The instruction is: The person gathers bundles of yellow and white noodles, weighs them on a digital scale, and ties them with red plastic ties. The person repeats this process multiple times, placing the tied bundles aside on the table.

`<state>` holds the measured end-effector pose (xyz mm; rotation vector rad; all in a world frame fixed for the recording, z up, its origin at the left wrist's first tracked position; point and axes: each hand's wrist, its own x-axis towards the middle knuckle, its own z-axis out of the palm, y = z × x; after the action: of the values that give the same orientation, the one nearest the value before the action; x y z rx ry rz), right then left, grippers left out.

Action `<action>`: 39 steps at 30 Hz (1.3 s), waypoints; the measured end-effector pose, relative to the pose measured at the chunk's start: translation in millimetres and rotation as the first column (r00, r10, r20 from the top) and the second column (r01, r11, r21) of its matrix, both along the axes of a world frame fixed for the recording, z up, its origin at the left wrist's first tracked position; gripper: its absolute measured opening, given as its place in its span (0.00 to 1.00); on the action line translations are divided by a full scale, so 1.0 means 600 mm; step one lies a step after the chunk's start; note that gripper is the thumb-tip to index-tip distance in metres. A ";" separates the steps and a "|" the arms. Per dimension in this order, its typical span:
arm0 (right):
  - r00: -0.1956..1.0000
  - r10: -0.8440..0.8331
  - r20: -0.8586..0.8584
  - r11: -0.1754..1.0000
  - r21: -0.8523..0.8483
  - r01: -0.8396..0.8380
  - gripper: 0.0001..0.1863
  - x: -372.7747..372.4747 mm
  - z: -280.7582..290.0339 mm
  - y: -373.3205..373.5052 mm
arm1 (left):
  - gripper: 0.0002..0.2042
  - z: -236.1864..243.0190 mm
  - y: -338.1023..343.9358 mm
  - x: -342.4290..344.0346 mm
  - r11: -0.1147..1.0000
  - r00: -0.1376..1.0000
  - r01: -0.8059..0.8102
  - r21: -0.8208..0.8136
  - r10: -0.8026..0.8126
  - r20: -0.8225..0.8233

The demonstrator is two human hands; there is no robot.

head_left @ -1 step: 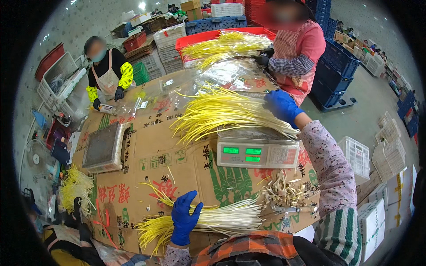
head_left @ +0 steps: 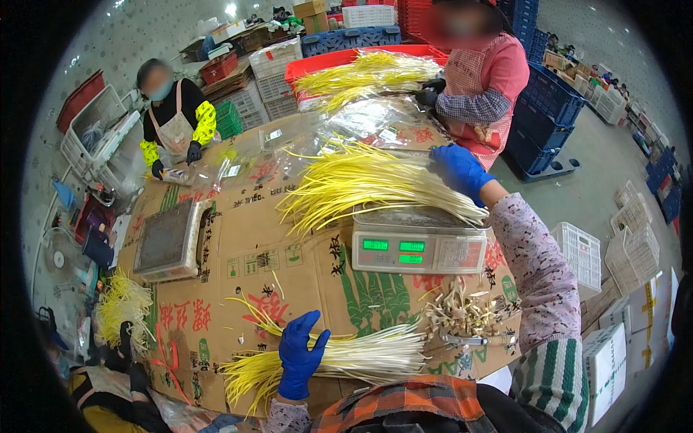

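A long bunch of yellow chives, with pale lower ends, lies across the digital scale. My right hand, in a blue glove, is closed over the pale part of this bunch; its fingertips are partly hidden. Closer to me, a second bunch of yellow chives rests on the cardboard. Over its yellow part is my left hand, also blue-gloved, with thumb and fingers apart and no stalks visibly gripped. Beside the pale ends sit a heap of trimmed root ends and a knife-like metal tool.
Another scale stands left on the cardboard-covered table. Clear plastic bags and a red crate of chives are at the back. Co-workers stand far left and far right; another sits near left beside loose chives.
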<state>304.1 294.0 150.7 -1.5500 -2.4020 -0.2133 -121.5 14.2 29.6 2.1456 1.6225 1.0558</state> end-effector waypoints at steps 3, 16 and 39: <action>0.941 0.060 -0.333 0.990 -0.102 -0.099 0.07 0.020 0.010 0.029 | 0.25 0.003 0.000 0.004 1.000 1.000 0.008 0.000 -0.008 -0.011; 0.851 0.191 -0.489 0.975 -0.004 -0.222 0.11 -0.004 0.176 0.111 | 0.24 0.011 -0.016 0.000 0.998 1.000 -0.019 0.064 0.019 0.011; 0.541 0.182 -0.821 0.786 -0.209 -0.581 0.13 -0.274 -0.007 -0.276 | 0.23 0.036 -0.128 0.024 0.997 0.986 0.074 0.004 -0.074 0.150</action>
<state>139.8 128.5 146.4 -0.8495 -2.0196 1.0101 -107.0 -62.5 51.3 2.0537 1.4643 1.1620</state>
